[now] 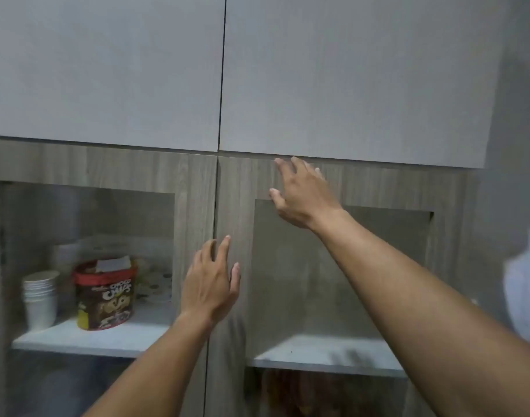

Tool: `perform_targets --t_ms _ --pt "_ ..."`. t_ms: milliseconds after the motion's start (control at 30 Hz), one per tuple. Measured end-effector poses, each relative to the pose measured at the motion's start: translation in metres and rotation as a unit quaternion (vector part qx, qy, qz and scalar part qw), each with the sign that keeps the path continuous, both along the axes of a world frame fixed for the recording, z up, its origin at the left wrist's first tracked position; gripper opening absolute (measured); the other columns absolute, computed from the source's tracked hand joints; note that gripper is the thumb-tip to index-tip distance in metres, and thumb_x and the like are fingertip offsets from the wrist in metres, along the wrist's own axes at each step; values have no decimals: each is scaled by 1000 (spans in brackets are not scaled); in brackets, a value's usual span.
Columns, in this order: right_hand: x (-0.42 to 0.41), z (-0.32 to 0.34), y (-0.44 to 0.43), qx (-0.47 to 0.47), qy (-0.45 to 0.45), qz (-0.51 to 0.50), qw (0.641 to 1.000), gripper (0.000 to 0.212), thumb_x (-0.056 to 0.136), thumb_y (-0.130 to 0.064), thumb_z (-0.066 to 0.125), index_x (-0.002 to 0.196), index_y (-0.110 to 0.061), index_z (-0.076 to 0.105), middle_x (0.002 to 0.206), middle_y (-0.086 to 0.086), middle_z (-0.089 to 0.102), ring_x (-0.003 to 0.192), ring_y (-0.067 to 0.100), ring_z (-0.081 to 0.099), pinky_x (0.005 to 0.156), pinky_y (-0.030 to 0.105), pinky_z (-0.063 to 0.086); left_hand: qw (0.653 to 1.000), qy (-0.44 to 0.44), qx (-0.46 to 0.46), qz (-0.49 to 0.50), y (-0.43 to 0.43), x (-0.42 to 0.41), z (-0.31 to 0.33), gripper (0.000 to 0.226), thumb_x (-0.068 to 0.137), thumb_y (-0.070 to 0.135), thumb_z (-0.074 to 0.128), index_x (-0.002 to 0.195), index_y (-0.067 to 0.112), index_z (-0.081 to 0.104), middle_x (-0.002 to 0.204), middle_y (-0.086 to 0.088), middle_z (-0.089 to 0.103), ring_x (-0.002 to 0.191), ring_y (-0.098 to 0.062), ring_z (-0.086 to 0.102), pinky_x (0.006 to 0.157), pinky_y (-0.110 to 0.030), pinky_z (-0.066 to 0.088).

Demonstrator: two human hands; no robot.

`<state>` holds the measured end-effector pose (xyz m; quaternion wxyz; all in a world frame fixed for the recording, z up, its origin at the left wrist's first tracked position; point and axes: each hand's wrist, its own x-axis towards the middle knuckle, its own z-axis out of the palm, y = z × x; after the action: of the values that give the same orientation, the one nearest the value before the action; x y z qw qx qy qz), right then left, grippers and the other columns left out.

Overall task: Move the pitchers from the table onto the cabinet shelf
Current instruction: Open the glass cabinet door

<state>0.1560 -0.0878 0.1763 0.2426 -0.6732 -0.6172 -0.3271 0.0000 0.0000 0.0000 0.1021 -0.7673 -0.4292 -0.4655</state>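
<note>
I face a wood-grain cabinet with two glass-panelled doors, both shut. My left hand point(211, 281) is spread flat against the right door's point(236, 206) inner frame, close to the seam between the doors. My right hand point(302, 191) is raised with fingers apart, its fingertips at the top edge of the same door, just under the grey upper cabinets. Neither hand holds anything. Behind the right glass a white shelf point(326, 353) shows, bare where I can see it. No pitcher and no table are in view.
Behind the left door's glass, a stack of paper cups point(41, 299) and a Choco Chips tub point(105, 296) stand on a white shelf point(86, 338). Two plain grey upper cabinet doors point(348, 79) fill the top. A white blurred shape point(525, 281) sits at the right edge.
</note>
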Motion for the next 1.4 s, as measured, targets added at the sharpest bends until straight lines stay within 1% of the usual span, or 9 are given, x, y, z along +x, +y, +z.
perform_targets --t_ms 100,333,500,733,833,967,1100,1233,1400 --pt "-7 11 32 -9 -34 18 999 63 97 -39 48 153 -13 33 149 21 42 143 37 35 118 57 25 999 -24 -31 -11 13 5 -12 53 97 43 43 145 20 37 122 -6 49 98 -18 52 75 -32 52" --pt "-8 17 75 -37 -82 -1 996 57 95 -37 50 146 -13 41 142 20 46 135 38 40 112 58 33 996 -52 -71 6 33 28 -36 45 96 41 45 138 25 38 122 0 46 97 -11 48 76 -27 51" --pt "-11 19 84 -11 -92 -17 996 61 90 -30 51 147 -10 39 142 19 44 129 40 43 103 58 36 991 -111 -67 41 43 39 -41 47 91 34 57 134 21 42 118 -4 46 92 -15 51 70 -32 54" --pt "-24 34 72 -47 -53 -23 997 50 87 -25 48 133 -6 48 136 17 42 124 37 40 100 57 34 959 -267 -92 24 33 49 -36 50 89 27 63 134 16 43 123 -8 47 103 -21 50 75 -32 44" --pt "-29 38 57 -51 -42 -15 998 49 86 -24 47 132 -7 48 136 17 42 126 37 39 102 58 33 943 -292 -161 -9 23 36 -34 57 93 37 57 142 18 35 133 -9 48 118 -28 51 92 -43 49" --pt "-37 35 34 -46 -30 -6 998 47 88 -27 46 132 -9 46 136 16 42 126 36 39 101 58 33 939 -263 -218 -29 4 15 -35 69 94 50 51 149 11 34 146 -12 47 131 -31 47 107 -44 41" --pt "-51 32 -2 -40 -16 -3 999 53 93 -41 48 138 -13 43 140 15 40 130 35 38 102 59 33 942 -249 -219 -51 -28 -11 -38 68 82 70 43 127 19 50 118 -6 63 105 -25 62 87 -47 55" --pt "-68 22 -58 -47 11 -9 999 71 94 -56 49 150 -17 32 150 13 34 140 35 32 110 63 30 956 -223 -175 -71 -83 -37 -40 40 88 56 53 110 23 55 99 2 66 88 -18 63 75 -37 56" --pt "-81 10 -139 -84 53 -33 994 81 97 -59 43 161 -26 7 168 9 14 154 32 9 118 69 12 964 -194 -142 -111 -147 -58 -41 29 89 45 62 103 20 58 92 0 70 83 -22 66 71 -36 56"
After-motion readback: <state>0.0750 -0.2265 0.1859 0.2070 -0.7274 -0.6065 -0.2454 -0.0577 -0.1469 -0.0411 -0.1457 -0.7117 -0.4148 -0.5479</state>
